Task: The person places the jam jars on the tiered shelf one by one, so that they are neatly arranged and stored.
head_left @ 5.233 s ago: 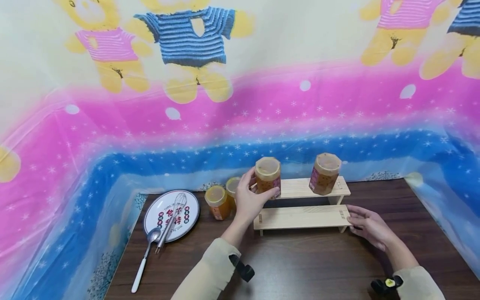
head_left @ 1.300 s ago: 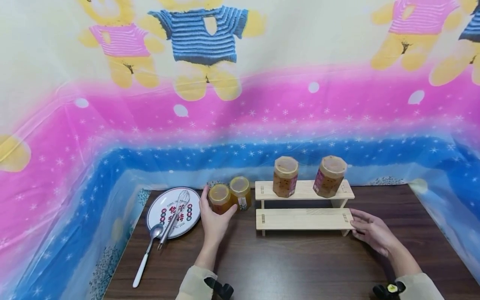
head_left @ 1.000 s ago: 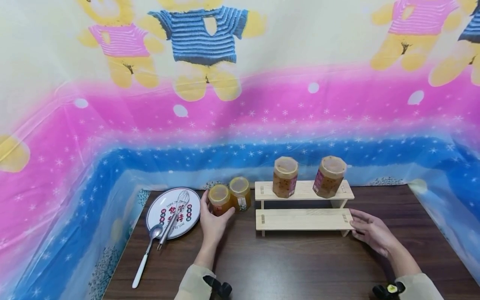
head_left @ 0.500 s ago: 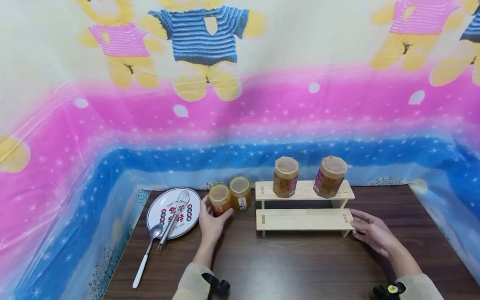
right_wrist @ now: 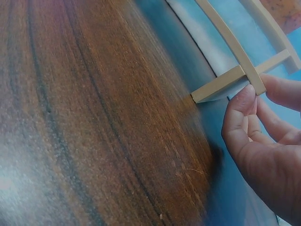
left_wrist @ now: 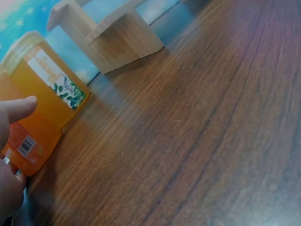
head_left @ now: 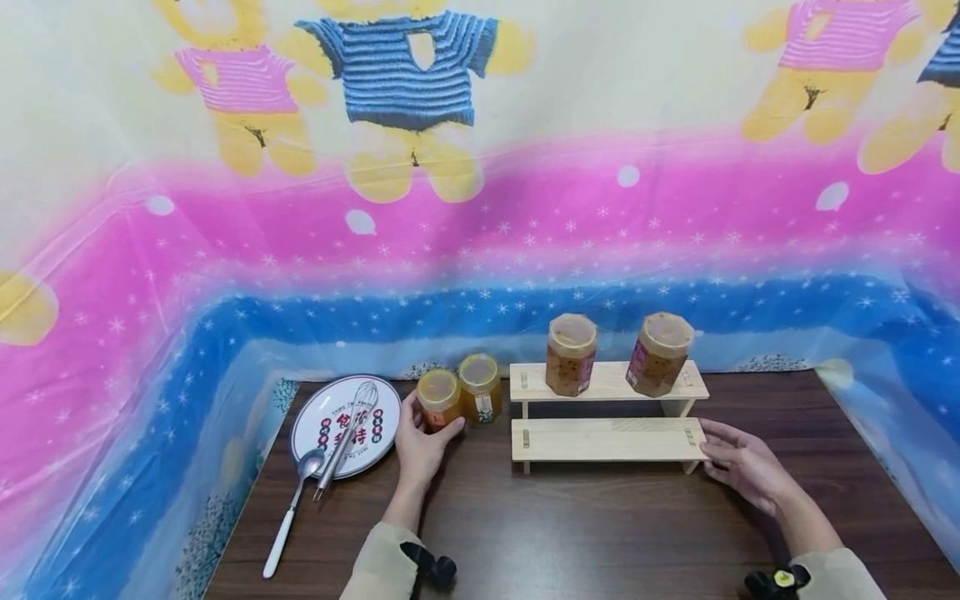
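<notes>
My left hand (head_left: 417, 450) grips a yellow-lidded orange jar (head_left: 440, 400), which stands on the table at the left of the rack. In the left wrist view, the thumb lies along the near side of this orange jar (left_wrist: 35, 136) and other fingertips show low behind it. A second yellow-lidded jar (head_left: 482, 392) with a leafy label stands close beside it. At the right, my right hand (head_left: 742, 463) pinches the end of the two-tier wooden rack's lower shelf (head_left: 607, 440), between thumb and fingers in the right wrist view. Two brown jars (head_left: 572, 358) stand apart on the upper shelf (head_left: 609, 385).
A white plate (head_left: 311, 421) with red characters lies at the left, a whisk (head_left: 347, 442) across it. A white-handled spoon (head_left: 281, 533) leans its bowl on the plate's rim. Behind the dark wooden table (head_left: 570, 533) hangs a patterned curtain (head_left: 525, 225).
Earlier my left hand held a brown jar at the upper shelf; that jar now stands there. The hand has moved left and closed round the orange jar. My right hand has kept its place.
</notes>
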